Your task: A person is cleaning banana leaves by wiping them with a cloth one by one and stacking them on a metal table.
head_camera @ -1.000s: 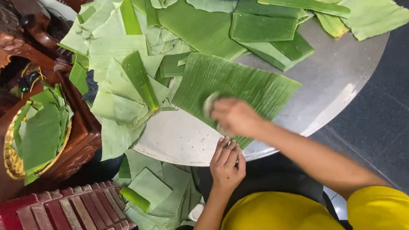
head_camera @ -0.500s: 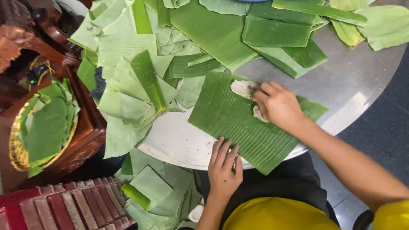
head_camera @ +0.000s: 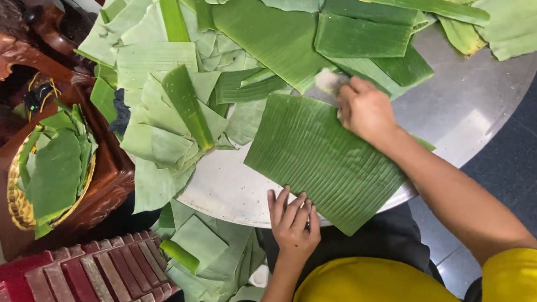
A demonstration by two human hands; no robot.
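A large rectangular piece of banana leaf (head_camera: 326, 157) lies flat near the front edge of a round metal table (head_camera: 466, 112). My left hand (head_camera: 292, 223) rests at the leaf's near edge, fingers spread, pressing on it. At the leaf's far corner my right hand (head_camera: 365, 110) is closed around a small white cloth (head_camera: 328, 80). My arm in a yellow sleeve reaches in from the lower right.
Many cut and rolled banana leaf pieces (head_camera: 179, 97) cover the far and left part of the table. A round gold-rimmed basket (head_camera: 46, 176) with trimmed leaves sits on a wooden stand at left. More leaf scraps (head_camera: 202, 252) lie below the table edge.
My right hand with the cloth has slid from the near left of the leaf across to its far corner. The leaf has turned slightly. My left hand stays at the near edge.
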